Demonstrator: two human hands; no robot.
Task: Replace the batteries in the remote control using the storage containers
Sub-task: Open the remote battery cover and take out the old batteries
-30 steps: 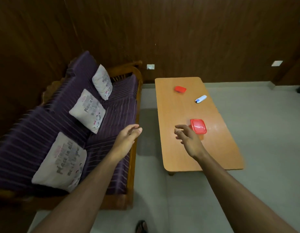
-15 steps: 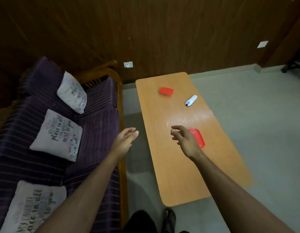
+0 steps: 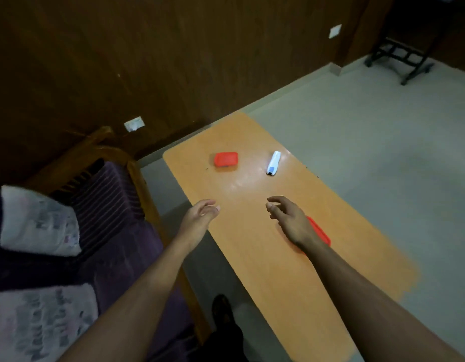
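A white remote control (image 3: 273,162) with a blue patch lies on the far right part of the orange wooden table (image 3: 252,257). To its left sits a small red container (image 3: 225,159). A second red container (image 3: 320,231) lies nearer to me, mostly hidden under my right hand (image 3: 291,220). That hand hovers over the table with fingers loosely curled and holds nothing. My left hand (image 3: 198,218) hangs at the table's left edge, fingers relaxed, empty.
A purple striped sofa (image 3: 114,220) with a wooden frame and pale printed cushions (image 3: 35,220) stands close to the table's left side. Dark wood panelling forms the back wall. A black stand (image 3: 401,61) is at the far right on the grey floor. My foot (image 3: 222,308) shows below.
The view has swung and come closer to the table. Both hands have advanced over the table, and my right hand now covers most of the nearer red container.
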